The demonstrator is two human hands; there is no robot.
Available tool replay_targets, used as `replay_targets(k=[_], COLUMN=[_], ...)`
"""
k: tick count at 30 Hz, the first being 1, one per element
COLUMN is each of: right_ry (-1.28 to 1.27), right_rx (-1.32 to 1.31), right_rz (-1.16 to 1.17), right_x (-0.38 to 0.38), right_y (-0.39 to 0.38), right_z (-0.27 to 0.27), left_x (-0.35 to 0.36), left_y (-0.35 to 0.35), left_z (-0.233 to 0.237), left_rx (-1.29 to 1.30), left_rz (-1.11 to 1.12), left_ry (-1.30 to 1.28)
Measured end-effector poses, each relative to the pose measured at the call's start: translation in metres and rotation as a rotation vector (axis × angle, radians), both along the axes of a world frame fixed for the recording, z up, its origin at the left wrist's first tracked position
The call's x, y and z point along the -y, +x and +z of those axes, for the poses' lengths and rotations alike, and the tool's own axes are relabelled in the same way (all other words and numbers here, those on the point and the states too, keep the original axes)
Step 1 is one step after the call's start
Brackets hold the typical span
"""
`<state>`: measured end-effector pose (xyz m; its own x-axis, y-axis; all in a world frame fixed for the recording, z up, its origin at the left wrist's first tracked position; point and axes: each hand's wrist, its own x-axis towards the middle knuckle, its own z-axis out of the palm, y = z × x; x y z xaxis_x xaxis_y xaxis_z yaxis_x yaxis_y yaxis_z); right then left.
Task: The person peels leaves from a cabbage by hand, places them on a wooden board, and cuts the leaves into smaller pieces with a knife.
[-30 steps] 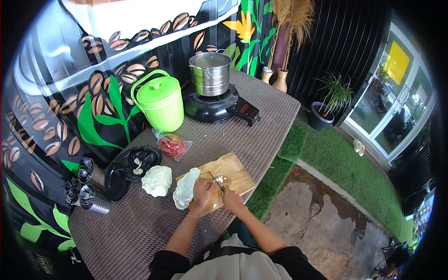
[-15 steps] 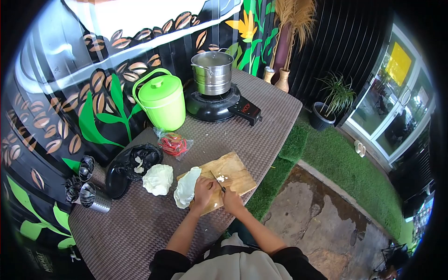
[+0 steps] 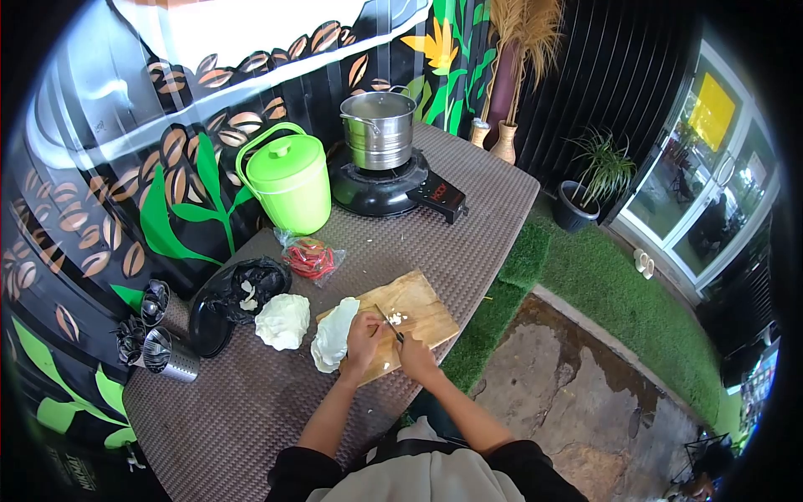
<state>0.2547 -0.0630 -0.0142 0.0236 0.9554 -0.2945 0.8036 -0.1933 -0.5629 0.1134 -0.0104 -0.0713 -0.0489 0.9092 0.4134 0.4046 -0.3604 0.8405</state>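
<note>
A wooden cutting board [image 3: 422, 303] lies slanted near the table's front edge. My right hand [image 3: 416, 356] is closed on the handle of a knife [image 3: 381, 314], its blade pointing away over the board. Close beside the blade, my left hand [image 3: 363, 341] has its fingers curled down to the board; whatever they pinch is hidden. Small white chopped pieces [image 3: 397, 318] lie just past the knife. A large pale cabbage leaf [image 3: 331, 336] rests on the board's left side, against my left hand. Left of it sits a head of cabbage [image 3: 283, 322] on the table.
Behind are a bag of red chillies [image 3: 312, 258], a lidded green bucket [image 3: 290, 186] and a steel pot [image 3: 379, 134] on a black portable stove [image 3: 376, 194]. At left, a black plastic bag [image 3: 255, 283] and metal cups [image 3: 171, 356] stand on the woven-patterned table [image 3: 226, 418].
The hands, knife and cabbage stay in nearly the same places. My fingers have shifted very slightly at the blade, and the whole view has moved a little.
</note>
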Motion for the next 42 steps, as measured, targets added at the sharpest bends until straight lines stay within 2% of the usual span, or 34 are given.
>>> replay_targets(k=[4,7,9,13,15,16,18,21,26,30,33,36,42], right_ry=[0.027,0.025,-0.028,-0.018,0.015,0.016,-0.14,0.002,-0.02,0.011,0.037,0.028,-0.05], right_rx=[-0.065,-0.055,-0.029,0.001,-0.023,-0.023,-0.192,-0.059,-0.034,-0.049,-0.13,-0.14,-0.059], right_rz=[0.115,0.072,-0.093,-0.101,-0.006,-0.009,0.03,0.054,-0.092,-0.062,0.052,0.057,-0.092], right_x=[-0.014,0.0,0.016,0.01,-0.002,-0.005,-0.009,-0.002,0.016,0.009,-0.006,-0.003,0.018], right_y=[0.013,0.003,-0.011,-0.015,-0.004,0.001,0.006,0.003,-0.019,-0.014,0.0,0.003,-0.02], right_z=[-0.015,-0.01,0.004,-0.009,-0.011,0.002,0.025,-0.001,-0.018,-0.001,-0.009,-0.011,-0.008], left_x=[0.005,0.003,0.005,0.0,0.001,0.001,0.002,0.003,0.002,0.002,0.003,0.002,0.007], left_y=[0.002,0.001,0.0,-0.002,-0.001,0.0,-0.001,0.0,-0.002,-0.002,-0.002,-0.003,-0.002], left_z=[0.007,0.007,0.01,0.001,0.001,0.001,0.003,0.004,-0.001,-0.001,0.001,0.0,0.011], left_rx=[0.151,0.123,0.042,0.025,-0.036,-0.036,-0.036,0.093,0.03,-0.023,-0.014,0.049,-0.003], left_rz=[-0.005,-0.031,-0.028,-0.018,-0.023,-0.025,-0.024,-0.044,-0.021,-0.017,-0.016,-0.018,0.007], left_ry=[-0.101,-0.076,-0.141,-0.083,-0.014,-0.013,-0.003,-0.102,-0.076,-0.021,-0.043,-0.06,-0.036])
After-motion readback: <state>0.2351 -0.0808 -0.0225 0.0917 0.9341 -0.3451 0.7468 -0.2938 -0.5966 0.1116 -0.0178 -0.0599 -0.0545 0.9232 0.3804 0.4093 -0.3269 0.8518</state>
